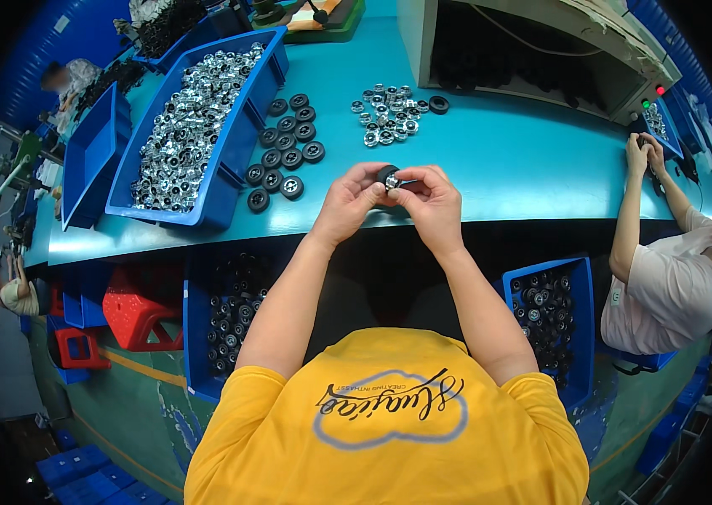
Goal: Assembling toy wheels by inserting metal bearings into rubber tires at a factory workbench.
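Note:
Close to the table's near edge, my left hand [349, 204] and my right hand [432, 206] pinch one small toy wheel [389, 177] between their fingertips. It has a black tyre and a shiny silver hub; my fingers cover part of it, so how far the hub sits in the tyre is hard to make out. Left of my hands, several black wheels [291, 158] lie in loose rows on the teal tabletop [322, 84]. Beyond my hands is a cluster of loose chrome hubs [387, 114], with a single black tyre [438, 104] at its right side.
A blue bin [229, 160] heaped with chrome hubs stands at left, beside another blue tray [95, 160]. A box-like machine [524, 42] occupies the back right. Below the table edge are blue crates of wheels [570, 370] and a red stool [141, 307]. A co-worker [663, 286] sits at right.

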Available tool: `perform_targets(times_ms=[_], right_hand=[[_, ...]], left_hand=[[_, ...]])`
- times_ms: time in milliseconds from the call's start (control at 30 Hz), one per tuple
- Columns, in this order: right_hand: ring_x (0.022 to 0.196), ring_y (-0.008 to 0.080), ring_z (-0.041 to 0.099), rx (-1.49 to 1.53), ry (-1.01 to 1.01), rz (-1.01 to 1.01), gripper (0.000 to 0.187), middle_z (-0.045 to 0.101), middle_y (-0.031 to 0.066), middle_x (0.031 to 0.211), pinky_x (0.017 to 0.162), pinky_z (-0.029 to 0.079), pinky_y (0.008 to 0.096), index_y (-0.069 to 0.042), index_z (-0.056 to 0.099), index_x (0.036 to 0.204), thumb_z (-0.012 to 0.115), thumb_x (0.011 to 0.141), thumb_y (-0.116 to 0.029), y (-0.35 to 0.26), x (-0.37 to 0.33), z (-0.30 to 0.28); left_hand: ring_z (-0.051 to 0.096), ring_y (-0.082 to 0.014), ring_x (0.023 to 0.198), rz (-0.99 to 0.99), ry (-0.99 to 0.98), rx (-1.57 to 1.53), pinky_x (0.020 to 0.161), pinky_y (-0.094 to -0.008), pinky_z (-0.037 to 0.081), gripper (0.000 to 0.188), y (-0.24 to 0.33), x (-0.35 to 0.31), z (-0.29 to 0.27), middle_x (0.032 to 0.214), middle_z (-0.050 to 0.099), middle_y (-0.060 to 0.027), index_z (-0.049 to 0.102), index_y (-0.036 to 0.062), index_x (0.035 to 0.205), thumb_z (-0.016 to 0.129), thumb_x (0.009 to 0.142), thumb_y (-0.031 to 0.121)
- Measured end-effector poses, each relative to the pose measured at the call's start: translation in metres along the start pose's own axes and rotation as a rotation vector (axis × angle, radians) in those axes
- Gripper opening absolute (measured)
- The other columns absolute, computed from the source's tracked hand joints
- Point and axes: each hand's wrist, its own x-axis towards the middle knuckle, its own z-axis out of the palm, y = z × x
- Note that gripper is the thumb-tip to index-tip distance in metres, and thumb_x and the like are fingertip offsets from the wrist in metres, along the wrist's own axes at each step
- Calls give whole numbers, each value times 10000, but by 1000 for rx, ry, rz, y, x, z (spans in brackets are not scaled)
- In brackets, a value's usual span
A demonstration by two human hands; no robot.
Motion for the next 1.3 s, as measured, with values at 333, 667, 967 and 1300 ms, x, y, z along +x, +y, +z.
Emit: perform_targets(times_ms=[333,667,967,1300], right_hand=[[919,159,743,53,-4,46,285,650,86,1152,813,627,262,25,727,1152,800,881,-21,-5,4,4],[893,166,743,24,-55,75,303,717,100,1073,791,615,291,31,730,1188,788,931,-119,15,10,3],[836,139,739,-9,-14,109,181,719,94,1016,734,617,278,34,719,1063,761,949,-99,11,9,7],[797,129,705,166,-28,138,224,700,98,1005,687,616,266,36,670,1132,740,960,-88,17,11,9]], left_hand=[[703,-186,1080,-9,72,-47,955,-350,599,394,2,-1,2,1211,702,-128,537,-43,1394,651,1047,103],[720,-189,1029,47,123,69,921,-339,616,320,-3,-3,10,1185,689,-102,563,-19,1369,595,1080,113],[719,-151,918,139,283,322,823,-300,604,233,-11,-3,26,1060,723,-79,626,4,1289,564,1081,90],[598,-66,783,125,237,424,688,-233,536,335,-5,-2,24,1032,676,-19,594,51,1418,563,1091,113]])
